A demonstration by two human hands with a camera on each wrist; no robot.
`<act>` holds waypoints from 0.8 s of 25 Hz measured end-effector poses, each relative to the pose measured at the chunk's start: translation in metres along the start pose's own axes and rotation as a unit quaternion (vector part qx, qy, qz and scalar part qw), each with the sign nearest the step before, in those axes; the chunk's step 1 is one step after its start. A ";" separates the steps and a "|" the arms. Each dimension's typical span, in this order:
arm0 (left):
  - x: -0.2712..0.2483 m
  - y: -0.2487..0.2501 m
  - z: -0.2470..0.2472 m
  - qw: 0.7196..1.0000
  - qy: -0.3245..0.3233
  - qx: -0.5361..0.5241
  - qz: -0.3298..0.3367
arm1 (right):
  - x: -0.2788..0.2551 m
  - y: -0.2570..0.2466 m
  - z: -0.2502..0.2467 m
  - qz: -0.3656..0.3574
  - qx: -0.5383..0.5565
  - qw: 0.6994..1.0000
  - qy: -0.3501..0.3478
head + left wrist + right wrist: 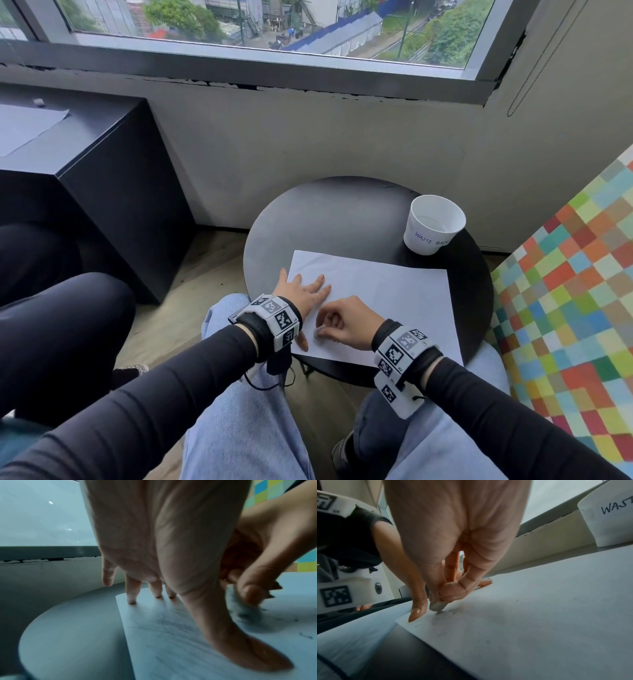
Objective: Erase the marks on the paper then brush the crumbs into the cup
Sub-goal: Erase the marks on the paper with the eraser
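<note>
A round dark table (325, 219) fills the middle of the head view, set against a pale wall below a window (274, 27). To its left stands a black cabinet (113, 192), and a chair with a multicoloured checked cover (565, 291) runs down the right edge. A white sheet of paper (394, 294) lies on the lower half of the table, its lower right corner hanging past the table's rim. In the left wrist view faint pencil marks (164, 620) cross the sheet's near left part, and a few dark crumbs (305, 637) lie on it at the right edge of the frame. A white paper cup (433, 224) marked "WASTE" stands upright on the table at the upper right, just beyond the paper's far edge and apart from it. The left hand (301, 291) lies flat on the paper's left edge with fingers spread and straight, fingertips (131, 601) and thumb pressing the sheet down. The right hand (346, 323), just to the right of it near the lower centre of the head view, has its fingers curled and pinches a small grey-white eraser (437, 605) between thumb and fingers, with the eraser's tip down on the paper close to the sheet's lower left corner.
</note>
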State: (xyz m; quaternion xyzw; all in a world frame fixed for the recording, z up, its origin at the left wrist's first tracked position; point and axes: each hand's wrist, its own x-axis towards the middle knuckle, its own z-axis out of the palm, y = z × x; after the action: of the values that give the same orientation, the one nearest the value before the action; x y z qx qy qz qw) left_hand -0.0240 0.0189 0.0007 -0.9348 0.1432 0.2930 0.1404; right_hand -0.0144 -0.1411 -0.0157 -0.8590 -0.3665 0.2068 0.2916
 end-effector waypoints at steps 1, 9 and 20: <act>0.000 -0.002 0.001 1.000 0.002 -0.002 0.000 | 0.003 0.000 0.002 0.003 0.016 1.000 0.021; 0.005 -0.004 0.004 1.000 0.000 -0.015 0.002 | 0.007 -0.001 -0.001 -0.017 0.024 0.998 -0.057; 0.008 0.003 0.002 0.999 -0.028 -0.004 -0.022 | 0.011 -0.004 0.004 0.008 0.011 1.000 0.003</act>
State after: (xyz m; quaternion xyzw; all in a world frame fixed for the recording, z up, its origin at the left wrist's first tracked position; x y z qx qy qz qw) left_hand -0.0193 0.0155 -0.0058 -0.9296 0.1172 0.3168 0.1472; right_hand -0.0120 -0.1294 -0.0179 -0.8594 -0.3564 0.2105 0.3001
